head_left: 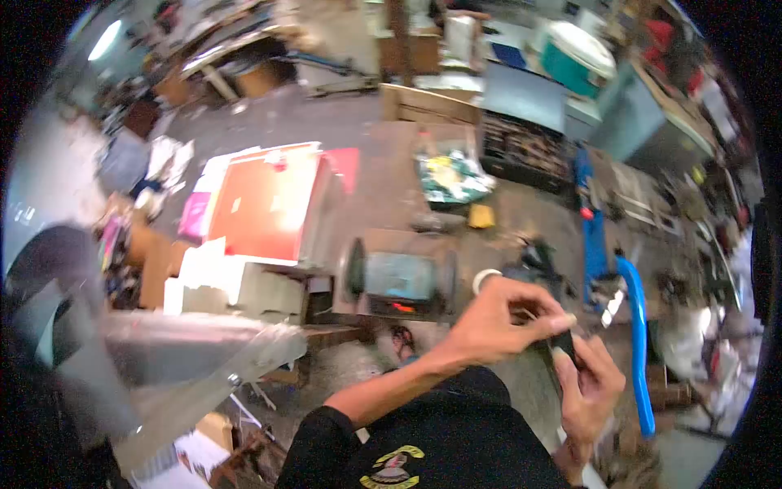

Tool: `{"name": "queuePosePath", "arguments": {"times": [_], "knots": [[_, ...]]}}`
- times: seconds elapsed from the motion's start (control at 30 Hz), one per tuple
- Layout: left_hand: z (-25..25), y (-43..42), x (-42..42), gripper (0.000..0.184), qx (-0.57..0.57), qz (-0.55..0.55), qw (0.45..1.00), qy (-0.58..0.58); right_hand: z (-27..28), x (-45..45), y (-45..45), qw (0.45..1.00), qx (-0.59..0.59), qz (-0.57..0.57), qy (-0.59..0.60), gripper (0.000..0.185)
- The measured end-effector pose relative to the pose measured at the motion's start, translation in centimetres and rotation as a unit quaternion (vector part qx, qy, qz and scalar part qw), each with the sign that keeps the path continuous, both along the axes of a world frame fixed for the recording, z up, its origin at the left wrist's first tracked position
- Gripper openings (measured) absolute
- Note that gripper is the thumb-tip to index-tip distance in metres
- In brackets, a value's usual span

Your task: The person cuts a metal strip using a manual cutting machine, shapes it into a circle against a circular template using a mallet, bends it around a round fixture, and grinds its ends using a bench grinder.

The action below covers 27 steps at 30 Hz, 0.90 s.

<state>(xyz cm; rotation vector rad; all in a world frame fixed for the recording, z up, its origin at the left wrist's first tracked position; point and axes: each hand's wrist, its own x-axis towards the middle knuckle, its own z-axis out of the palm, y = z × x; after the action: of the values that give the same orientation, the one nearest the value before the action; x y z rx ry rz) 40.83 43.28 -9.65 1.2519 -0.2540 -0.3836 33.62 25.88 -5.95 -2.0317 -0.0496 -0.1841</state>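
Note:
Both hands are together in front of the black shirt, right of centre. My left hand [505, 322] is closed, its thumb and index finger pinched at the upper end of a small dark piece [562, 342]. Just below and to the right, my right hand [588, 383] has its thumb and fingers closed on the same dark piece. Blur hides the piece's exact shape. A white ring-shaped item [486, 279] shows just behind my left hand. The bench grinder [399, 275] stands to the left of my hands.
A blue tube [638, 342] curves down at the right. Red sheets [265, 204] lie on a stack at the left. Behind are a black tray of parts [525, 147], a green-and-white bag [452, 178] and a yellow block [481, 216]. A metal machine edge [228, 383] juts in at lower left.

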Motion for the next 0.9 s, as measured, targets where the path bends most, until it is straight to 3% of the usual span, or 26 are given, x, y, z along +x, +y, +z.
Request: {"name": "queuePosePath", "arguments": {"times": [0.23, 0.3, 0.33, 0.37, 0.43, 0.5, 0.53, 0.6, 0.63, 0.67, 0.7, 0.77, 0.83, 0.87, 0.9], "knots": [[-2.3, -0.1, -0.1, 0.024, -0.019, 0.038, 0.999, 0.003, -0.6, 1.0, 0.4, 0.994, -0.102, 0.023, -0.024, 0.024], [-2.8, -0.3, -0.7, 0.027, -0.004, 0.094, 0.995, 0.038, -0.7, 1.2, 0.8, 0.990, -0.135, 0.012, -0.037, 0.024], [-2.8, 0.0, -1.1, 0.029, -0.073, 0.096, 0.991, 0.053, -0.8, 1.5, 0.9, 0.990, -0.136, 0.016, -0.043, 0.024], [-2.8, 0.8, -1.7, 0.030, 0.008, 0.101, 0.995, 0.002, -0.7, 1.8, 0.9, 0.989, -0.142, 0.014, -0.050, 0.024], [-2.3, 3.3, -3.1, 0.028, 0.057, -0.001, 0.998, 0.042, -0.2, 2.4, 0.7, 0.989, -0.133, 0.000, -0.070, 0.025], [-5.2, 4.9, -5.0, 0.030, 0.026, -0.076, 0.995, 0.052, 0.4, 2.9, -0.2, 0.994, -0.089, -0.032, -0.054, 0.025], [-5.7, 5.9, -5.7, 0.030, 0.080, -0.090, 0.989, 0.090, 0.2, 3.0, -0.7, 0.996, -0.048, -0.046, -0.053, 0.025], [-10.3, 7.7, -7.7, 0.043, 0.144, -0.055, 0.976, 0.157, 1.0, 3.2, -1.3, 0.996, 0.064, -0.057, -0.020, 0.027], [-11.9, 8.5, -8.5, 0.050, 0.222, -0.015, 0.959, 0.175, 1.1, 3.2, -1.6, 0.996, 0.050, -0.071, -0.025, 0.027], [-14.5, 9.7, -9.2, 0.051, 0.182, 0.023, 0.970, 0.161, 1.1, 3.3, -2.0, 0.987, 0.133, -0.089, -0.025, 0.028], [-17.2, 10.8, -9.4, 0.050, 0.221, 0.045, 0.959, 0.173, 1.3, 3.4, -2.2, 0.970, 0.216, -0.104, -0.024, 0.029], [-17.8, 11.8, -8.6, 0.053, 0.275, 0.071, 0.940, 0.191, 1.8, 3.6, -2.7, 0.964, 0.235, -0.121, -0.033, 0.030], [-20.5, 12.5, -8.6, 0.070, 0.088, 0.170, 0.940, 0.283, 1.7, 3.7, -3.1, 0.926, 0.368, -0.078, -0.030, 0.030], [-20.5, 12.3, -8.0, 0.070, 0.083, 0.165, 0.941, 0.285, 1.4, 3.8, -3.4, 0.924, 0.375, -0.074, -0.031, 0.032], [-20.5, 12.4, -7.6, 0.081, 0.006, 0.172, 0.942, 0.288, 1.5, 3.8, -3.3, 0.925, 0.371, -0.074, -0.028, 0.032]]}}
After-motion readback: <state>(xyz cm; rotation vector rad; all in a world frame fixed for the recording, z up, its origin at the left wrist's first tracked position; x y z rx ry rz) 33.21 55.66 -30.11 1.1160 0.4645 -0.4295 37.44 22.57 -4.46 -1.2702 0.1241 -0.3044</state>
